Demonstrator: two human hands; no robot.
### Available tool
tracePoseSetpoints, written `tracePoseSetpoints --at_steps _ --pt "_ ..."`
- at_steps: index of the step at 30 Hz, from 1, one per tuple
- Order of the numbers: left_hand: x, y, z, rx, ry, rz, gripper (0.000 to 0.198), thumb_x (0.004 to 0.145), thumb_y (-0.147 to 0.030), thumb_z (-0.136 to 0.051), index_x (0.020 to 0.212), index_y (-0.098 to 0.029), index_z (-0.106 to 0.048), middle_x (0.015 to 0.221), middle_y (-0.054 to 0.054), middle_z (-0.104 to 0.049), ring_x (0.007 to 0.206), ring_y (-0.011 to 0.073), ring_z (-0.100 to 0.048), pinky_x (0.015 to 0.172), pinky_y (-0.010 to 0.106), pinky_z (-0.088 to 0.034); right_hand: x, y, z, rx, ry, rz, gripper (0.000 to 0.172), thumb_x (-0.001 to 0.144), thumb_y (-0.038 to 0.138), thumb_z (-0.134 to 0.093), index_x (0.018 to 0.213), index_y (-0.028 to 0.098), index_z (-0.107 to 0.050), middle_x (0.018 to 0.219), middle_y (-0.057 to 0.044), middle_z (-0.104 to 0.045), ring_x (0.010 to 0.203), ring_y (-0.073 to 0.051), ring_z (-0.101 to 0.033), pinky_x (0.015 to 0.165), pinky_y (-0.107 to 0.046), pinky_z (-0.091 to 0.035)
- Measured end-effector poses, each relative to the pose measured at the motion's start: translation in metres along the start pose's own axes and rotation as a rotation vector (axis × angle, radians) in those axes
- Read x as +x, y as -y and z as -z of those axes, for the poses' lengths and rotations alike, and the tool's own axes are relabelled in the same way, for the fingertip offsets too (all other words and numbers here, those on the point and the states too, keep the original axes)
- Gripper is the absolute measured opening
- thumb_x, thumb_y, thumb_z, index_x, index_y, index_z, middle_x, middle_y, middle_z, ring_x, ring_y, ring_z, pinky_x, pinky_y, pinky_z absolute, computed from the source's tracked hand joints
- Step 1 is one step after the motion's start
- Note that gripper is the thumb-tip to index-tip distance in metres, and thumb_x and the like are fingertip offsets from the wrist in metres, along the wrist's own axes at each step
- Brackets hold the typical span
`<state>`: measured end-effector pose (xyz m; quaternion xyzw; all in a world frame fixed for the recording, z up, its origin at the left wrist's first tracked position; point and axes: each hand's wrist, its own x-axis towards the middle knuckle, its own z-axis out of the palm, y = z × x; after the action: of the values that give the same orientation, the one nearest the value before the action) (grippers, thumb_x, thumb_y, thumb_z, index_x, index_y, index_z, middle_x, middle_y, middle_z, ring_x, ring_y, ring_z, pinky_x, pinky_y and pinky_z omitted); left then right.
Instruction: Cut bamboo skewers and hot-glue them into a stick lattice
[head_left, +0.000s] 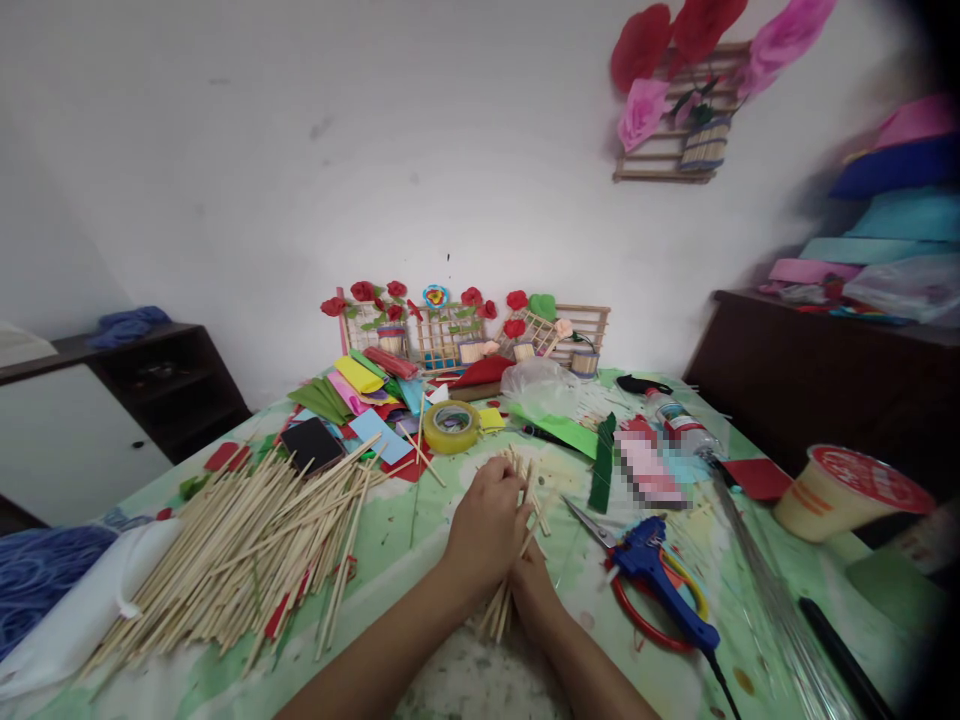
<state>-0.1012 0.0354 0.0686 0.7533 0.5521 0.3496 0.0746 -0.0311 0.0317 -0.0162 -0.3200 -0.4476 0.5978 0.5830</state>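
My left hand [486, 525] is closed over a small bundle of thin wooden sticks [525, 490] at the middle of the table. My right hand [534, 580] lies under and behind the left one, gripping the same bundle lower down; most of its fingers are hidden. The sticks poke out above the left hand and below both hands. A big loose pile of the same sticks [240, 550] lies to the left.
A blue glue gun [660, 575] and red-handled scissors [630, 590] lie to the right. Yellow tape roll [451, 427], coloured paper sheets [352, 390], a plastic bottle [679, 425] and a cup [847, 495] sit around. Paper-flower stick frames [465, 335] lean on the wall.
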Motion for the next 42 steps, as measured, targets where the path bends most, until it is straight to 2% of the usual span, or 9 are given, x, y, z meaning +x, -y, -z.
tracePoseSetpoints --at_steps 3,6,9,14,16,20,24,28,42 --pt "0.000 0.001 -0.001 -0.013 -0.007 0.034 0.012 0.073 -0.013 -0.057 0.084 -0.017 -0.060 0.094 0.007 -0.051 0.095 0.0212 -0.049 0.086 0.036 -0.041 0.002 0.004 -0.001 -0.028 -0.014 0.021 0.022 0.067 0.025 -0.064 0.088 0.023 -0.063 0.089 -0.003 -0.066 0.095 -0.023 -0.057 0.078 -0.033 -0.047" --pt "0.000 0.001 -0.001 -0.044 -0.009 0.051 0.008 0.072 -0.012 -0.056 0.078 -0.017 -0.058 0.093 0.007 -0.051 0.094 0.0210 -0.049 0.085 0.036 -0.041 0.002 0.003 -0.003 -0.028 -0.011 0.019 0.023 0.065 0.028 -0.065 0.086 0.022 -0.062 0.089 -0.004 -0.065 0.092 -0.024 -0.057 0.073 -0.032 -0.047" --pt "0.002 0.000 0.001 -0.129 0.007 0.073 0.008 0.069 -0.010 -0.056 0.071 -0.018 -0.056 0.088 0.005 -0.051 0.089 0.0196 -0.050 0.083 0.035 -0.041 0.002 0.000 -0.003 -0.019 0.004 -0.020 0.023 0.064 0.034 -0.066 0.083 0.020 -0.061 0.068 -0.002 -0.062 0.066 -0.020 -0.058 0.051 -0.026 -0.044" --pt "0.009 0.010 0.004 -0.338 0.025 0.152 0.008 0.065 -0.009 -0.056 0.066 -0.017 -0.056 0.082 0.003 -0.051 0.081 0.0167 -0.050 0.078 0.032 -0.041 0.003 -0.002 0.000 0.039 0.030 -0.087 0.043 0.060 0.042 -0.071 0.092 0.017 -0.057 0.044 0.008 -0.043 0.035 -0.007 -0.035 0.035 -0.019 -0.026" --pt "0.012 0.018 0.005 -0.457 0.030 0.203 0.007 0.065 -0.011 -0.056 0.068 -0.017 -0.057 0.078 0.001 -0.051 0.074 0.0146 -0.049 0.072 0.029 -0.041 0.006 0.000 0.002 0.095 0.029 -0.091 0.052 0.057 0.049 -0.073 0.093 0.017 -0.053 0.046 0.009 -0.042 0.035 -0.006 -0.033 0.035 -0.019 -0.025" --pt "0.017 0.027 0.008 -0.755 0.107 0.357 0.007 0.068 -0.020 -0.056 0.073 -0.015 -0.058 0.069 0.000 -0.052 0.065 0.0121 -0.047 0.064 0.025 -0.038 0.009 0.004 0.005 0.195 0.021 -0.117 0.047 0.060 0.057 -0.069 0.077 0.018 -0.047 0.047 0.010 -0.038 0.037 -0.005 -0.031 0.037 -0.018 -0.025" --pt "0.018 0.029 0.011 -0.898 0.181 0.410 0.016 0.067 -0.028 -0.060 0.072 -0.013 -0.059 0.066 -0.002 -0.051 0.059 0.0096 -0.041 0.058 0.023 -0.032 0.007 0.008 0.007 0.264 0.012 -0.164 0.037 0.070 0.049 -0.065 0.080 0.018 -0.047 0.052 0.007 -0.046 0.040 -0.005 -0.038 0.039 -0.016 -0.027" --pt "0.018 0.035 0.008 -0.990 0.239 0.427 0.022 0.065 -0.033 -0.063 0.072 -0.013 -0.059 0.065 -0.002 -0.050 0.057 0.0084 -0.039 0.056 0.022 -0.030 0.007 0.012 0.010 0.309 0.009 -0.185 0.036 0.065 0.039 -0.072 0.082 0.018 -0.047 0.062 0.002 -0.058 0.045 -0.006 -0.046 0.043 -0.016 -0.034" --pt "0.020 0.040 -0.002 -0.925 0.259 0.459 0.017 0.067 -0.026 -0.056 0.075 -0.012 -0.060 0.061 -0.001 -0.054 0.055 0.0087 -0.048 0.058 0.023 -0.038 0.011 0.008 0.014 0.296 -0.114 -0.181 0.038 0.058 0.031 -0.077 0.079 0.020 -0.047 0.056 0.008 -0.050 0.044 -0.005 -0.042 0.041 -0.014 -0.032"
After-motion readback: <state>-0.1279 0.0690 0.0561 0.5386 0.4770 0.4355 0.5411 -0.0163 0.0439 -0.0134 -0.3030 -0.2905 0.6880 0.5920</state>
